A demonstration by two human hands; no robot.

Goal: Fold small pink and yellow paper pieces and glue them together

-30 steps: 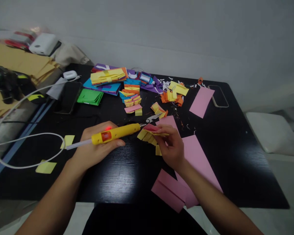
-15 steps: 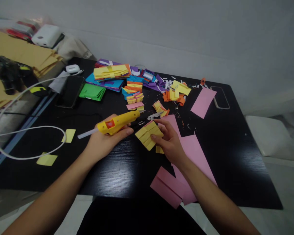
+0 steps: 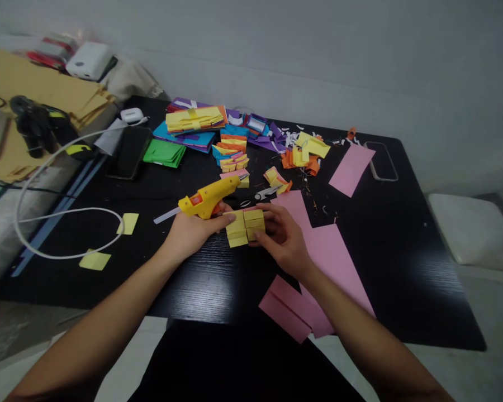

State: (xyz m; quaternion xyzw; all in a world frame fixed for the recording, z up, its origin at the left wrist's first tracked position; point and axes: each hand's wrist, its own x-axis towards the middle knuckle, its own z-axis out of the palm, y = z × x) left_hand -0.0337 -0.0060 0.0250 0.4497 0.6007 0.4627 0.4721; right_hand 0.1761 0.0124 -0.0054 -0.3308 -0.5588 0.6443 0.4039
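Observation:
My left hand point(image 3: 197, 233) is closed around a yellow glue gun point(image 3: 212, 196), whose nozzle points up and to the right; a pale glue stick point(image 3: 166, 216) juts from its back. The left thumb also presses on the left edge of a folded yellow paper piece point(image 3: 237, 228) with creased sections. My right hand point(image 3: 285, 237) pinches the right side of the same piece, which is held just above the black table. Just behind the hands lie scissors point(image 3: 267, 192), their handles partly hidden.
Pink paper sheets point(image 3: 333, 262) lie right of my hands. Folded paper stacks point(image 3: 195, 120), small folded strips point(image 3: 233, 148) and scraps point(image 3: 308, 156) are at the back. A white cable point(image 3: 69, 211) loops at left near yellow slips point(image 3: 95, 260). Phones point(image 3: 131, 152) rest on the table point(image 3: 402, 268).
The yellow paper piece has turned more level and shifted slightly left and up. My left hand has moved right, and its thumb now touches the piece. The camera view has shifted a little.

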